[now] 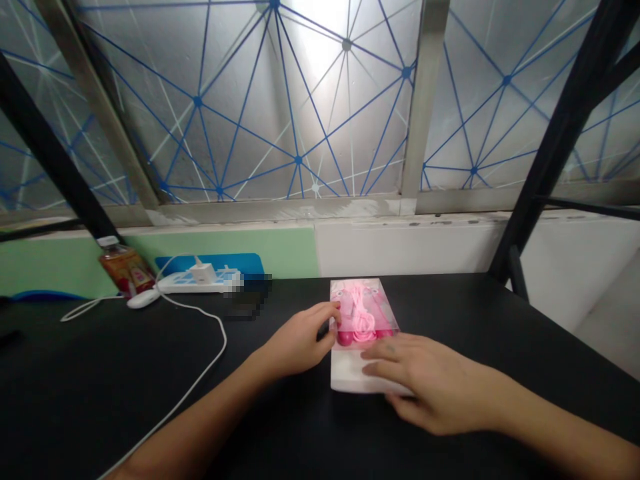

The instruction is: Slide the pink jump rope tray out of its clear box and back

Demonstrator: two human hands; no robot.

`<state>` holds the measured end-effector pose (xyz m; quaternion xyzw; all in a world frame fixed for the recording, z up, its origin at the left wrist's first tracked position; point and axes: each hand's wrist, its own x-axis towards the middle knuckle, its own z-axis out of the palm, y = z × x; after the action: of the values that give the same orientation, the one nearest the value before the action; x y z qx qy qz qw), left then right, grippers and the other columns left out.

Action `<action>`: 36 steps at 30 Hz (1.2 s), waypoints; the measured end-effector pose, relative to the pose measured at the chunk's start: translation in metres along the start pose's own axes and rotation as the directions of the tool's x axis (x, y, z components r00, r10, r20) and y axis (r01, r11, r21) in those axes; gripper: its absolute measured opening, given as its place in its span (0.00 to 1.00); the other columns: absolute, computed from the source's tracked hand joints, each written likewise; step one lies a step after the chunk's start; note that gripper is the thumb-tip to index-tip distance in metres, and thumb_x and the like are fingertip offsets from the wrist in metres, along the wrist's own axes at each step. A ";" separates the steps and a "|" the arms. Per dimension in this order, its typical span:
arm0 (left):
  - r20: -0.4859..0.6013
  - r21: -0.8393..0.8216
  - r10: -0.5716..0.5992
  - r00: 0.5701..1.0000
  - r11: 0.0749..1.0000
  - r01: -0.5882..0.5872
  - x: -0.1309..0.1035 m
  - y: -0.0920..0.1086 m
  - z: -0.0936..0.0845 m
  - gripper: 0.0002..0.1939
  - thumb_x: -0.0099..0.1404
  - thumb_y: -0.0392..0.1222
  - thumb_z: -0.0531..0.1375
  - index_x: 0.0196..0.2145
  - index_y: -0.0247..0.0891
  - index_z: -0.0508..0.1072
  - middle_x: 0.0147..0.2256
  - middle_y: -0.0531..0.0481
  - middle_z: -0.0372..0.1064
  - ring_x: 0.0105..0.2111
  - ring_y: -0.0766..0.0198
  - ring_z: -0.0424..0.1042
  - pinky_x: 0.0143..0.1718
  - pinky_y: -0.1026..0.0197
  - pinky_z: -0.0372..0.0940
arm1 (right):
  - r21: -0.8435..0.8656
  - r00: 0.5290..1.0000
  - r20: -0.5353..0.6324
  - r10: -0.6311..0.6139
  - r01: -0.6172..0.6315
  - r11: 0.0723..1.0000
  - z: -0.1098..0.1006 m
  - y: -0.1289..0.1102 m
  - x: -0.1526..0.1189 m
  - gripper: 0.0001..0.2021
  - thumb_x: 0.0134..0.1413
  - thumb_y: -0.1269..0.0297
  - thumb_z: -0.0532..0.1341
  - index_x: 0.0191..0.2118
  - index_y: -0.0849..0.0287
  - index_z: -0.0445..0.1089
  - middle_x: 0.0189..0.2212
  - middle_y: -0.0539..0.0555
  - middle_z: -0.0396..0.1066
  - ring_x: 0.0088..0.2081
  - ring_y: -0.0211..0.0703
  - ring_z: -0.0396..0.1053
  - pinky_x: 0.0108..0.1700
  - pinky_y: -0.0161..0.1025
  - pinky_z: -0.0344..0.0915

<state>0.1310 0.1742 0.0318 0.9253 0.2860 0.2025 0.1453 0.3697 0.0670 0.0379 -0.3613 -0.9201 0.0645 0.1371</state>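
A slim white and pink box [347, 369] lies on the black table, its long side pointing away from me. Through its clear window shows a coiled pink cord [364, 321] with darker pink pieces beside it, possibly handles. My left hand [305, 337] grips the box's left edge, fingers curled at the window and thumb lower down. Across the near right corner lies my right hand [425, 380], its fingers on the white end and its thumb at the front edge. That hand covers part of the box's right side.
A white power strip [200, 281] with a plugged-in charger [203, 273] stands at the back left. Its white cable [220, 340] runs forward past my left arm. Nearby are a drink bottle [127, 267] and a white mouse-like object [143, 298]. Black metal posts [545, 167] flank the table.
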 end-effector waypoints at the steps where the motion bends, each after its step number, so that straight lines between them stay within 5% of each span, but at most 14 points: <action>1: 0.008 -0.004 -0.003 1.000 1.000 0.003 -0.001 0.000 -0.001 0.06 0.66 0.37 0.54 0.40 0.41 0.69 0.56 0.45 0.65 0.58 0.55 0.62 0.56 0.55 0.60 | -0.020 0.998 -0.057 0.016 -0.017 1.000 -0.001 0.003 0.000 0.18 0.57 0.68 0.57 0.54 0.56 0.68 0.53 0.57 0.68 0.54 0.48 0.66 0.58 0.48 0.60; 5: 0.020 -0.052 -0.017 1.000 0.999 0.018 -0.005 0.003 -0.006 0.07 0.68 0.41 0.54 0.41 0.41 0.70 0.56 0.47 0.65 0.58 0.56 0.63 0.56 0.56 0.60 | -0.055 0.962 -0.236 0.141 -0.158 0.986 0.002 0.020 0.000 0.19 0.58 0.66 0.59 0.56 0.57 0.65 0.54 0.60 0.65 0.55 0.51 0.62 0.57 0.51 0.61; 10: 0.043 -0.063 -0.014 0.999 0.998 0.017 -0.009 0.005 -0.011 0.10 0.68 0.45 0.55 0.44 0.42 0.71 0.58 0.46 0.63 0.58 0.55 0.62 0.57 0.54 0.59 | -0.001 0.916 -0.295 0.270 -0.283 0.959 0.017 0.042 0.002 0.27 0.58 0.56 0.60 0.60 0.60 0.59 0.59 0.64 0.57 0.61 0.54 0.54 0.61 0.53 0.57; 14: 0.095 -0.017 0.019 0.995 1.000 -0.018 -0.012 0.004 -0.012 0.26 0.59 0.49 0.65 0.53 0.42 0.67 0.58 0.43 0.62 0.59 0.51 0.60 0.58 0.52 0.57 | 0.010 0.887 -0.346 0.307 -0.323 0.946 0.020 0.047 0.005 0.23 0.60 0.57 0.58 0.59 0.59 0.60 0.57 0.63 0.60 0.59 0.54 0.57 0.60 0.54 0.58; 16: 0.086 0.009 0.023 0.996 1.000 -0.024 -0.013 0.002 -0.011 0.21 0.62 0.48 0.62 0.52 0.42 0.67 0.58 0.43 0.62 0.59 0.53 0.60 0.58 0.53 0.57 | 0.007 0.883 -0.359 0.301 -0.320 0.947 0.016 0.046 0.005 0.21 0.61 0.57 0.57 0.57 0.58 0.62 0.56 0.63 0.61 0.57 0.54 0.59 0.59 0.53 0.59; 22: 0.019 0.078 0.026 0.999 0.997 -0.027 -0.013 0.000 -0.006 0.12 0.68 0.42 0.55 0.48 0.41 0.69 0.57 0.43 0.62 0.56 0.54 0.63 0.56 0.54 0.60 | -0.015 0.923 -0.229 0.309 -0.321 0.947 0.007 0.048 0.000 0.16 0.57 0.56 0.60 0.49 0.56 0.68 0.41 0.57 0.70 0.41 0.49 0.69 0.42 0.44 0.66; 25: 0.007 0.116 -0.016 1.000 0.993 0.015 -0.013 0.001 -0.008 0.12 0.66 0.42 0.56 0.47 0.40 0.70 0.53 0.42 0.64 0.46 0.56 0.70 0.48 0.56 0.64 | 0.027 0.922 -0.170 0.349 -0.350 0.936 0.010 0.052 0.000 0.15 0.58 0.60 0.59 0.50 0.56 0.68 0.31 0.52 0.72 0.31 0.44 0.69 0.32 0.39 0.63; 30: 0.178 -0.040 -0.117 0.977 0.991 0.126 -0.015 0.003 -0.015 0.15 0.67 0.40 0.54 0.51 0.39 0.67 0.29 0.53 0.71 0.27 0.64 0.70 0.29 0.65 0.61 | 0.259 0.924 -0.082 0.373 -0.342 0.903 0.009 0.049 0.000 0.15 0.60 0.63 0.57 0.52 0.57 0.65 0.29 0.50 0.73 0.29 0.41 0.70 0.31 0.37 0.62; 36: 0.168 -0.040 -0.104 0.980 0.993 0.113 -0.014 -0.003 -0.013 0.15 0.65 0.38 0.55 0.49 0.41 0.67 0.28 0.54 0.71 0.27 0.65 0.70 0.29 0.66 0.59 | 0.323 0.941 -0.011 0.340 -0.318 0.891 0.007 0.048 -0.003 0.19 0.58 0.68 0.57 0.56 0.58 0.60 0.31 0.51 0.74 0.31 0.41 0.71 0.33 0.37 0.63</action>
<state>0.1130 0.1700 0.0378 0.9180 0.3179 0.1236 0.2023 0.4002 0.1000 0.0199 -0.4869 -0.8181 0.2214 0.2110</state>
